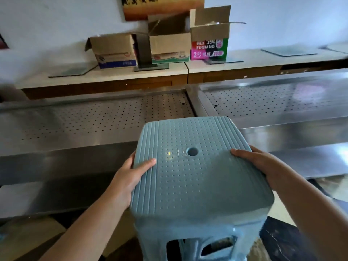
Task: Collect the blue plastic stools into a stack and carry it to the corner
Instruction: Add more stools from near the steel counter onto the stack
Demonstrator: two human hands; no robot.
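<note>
- I see a blue stool [195, 170] filling the centre-bottom of the head view, seat up and tilted a little toward the camera, dotted top with a round hole in the middle.
- Below the seat I make out legs and cut-outs; more blue plastic shows inside the openings, but I cannot tell how many stools are nested.
- Left hand [130, 178] grasps the seat's left edge: thumb lies on top, fingers wrapped under the rim.
- Right hand [258, 162] grasps the right edge, thumb on top, fingers curled over the side.
- Stool sits just in front of a steel counter [75, 136] with perforated panels, which runs across the whole view.
- Behind the counter, a pale shelf [254, 62] along the wall.
- On the shelf: three open cardboard boxes side by side — a plain brown box [113, 49], a middle box [170, 46], a pink-and-green printed box [209, 48] reading FUQIANG.
- Flat glass plates [289, 51] lie on the shelf, one farther right of the boxes.
- A poster [162, 6] hangs on the wall above the boxes, cut off at the top.
</note>
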